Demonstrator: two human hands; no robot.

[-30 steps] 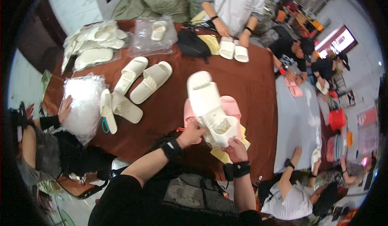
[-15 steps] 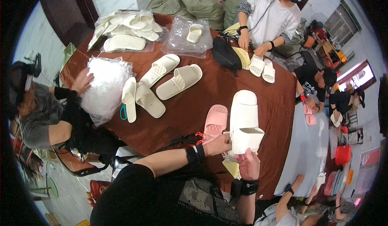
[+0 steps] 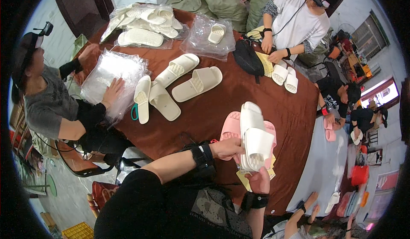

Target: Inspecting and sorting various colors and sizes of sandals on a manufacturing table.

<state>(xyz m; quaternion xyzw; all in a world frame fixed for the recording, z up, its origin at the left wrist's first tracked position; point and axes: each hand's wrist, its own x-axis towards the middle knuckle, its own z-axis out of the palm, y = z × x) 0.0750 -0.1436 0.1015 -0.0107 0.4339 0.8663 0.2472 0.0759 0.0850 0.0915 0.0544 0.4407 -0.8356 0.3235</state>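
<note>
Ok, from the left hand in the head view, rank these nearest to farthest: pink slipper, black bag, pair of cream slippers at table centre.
1. Pink slipper: on the table, just above the left hand, which grips the white slippers.
2. Pair of cream slippers: mid-table, up and to the left.
3. Black bag: far side, by the person in white.

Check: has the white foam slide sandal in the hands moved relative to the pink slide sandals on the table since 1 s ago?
Yes. The white foam slide sandal, held by the left hand and right hand, has swung from tilted up-left to nearly upright over the pink slide sandals.
</note>
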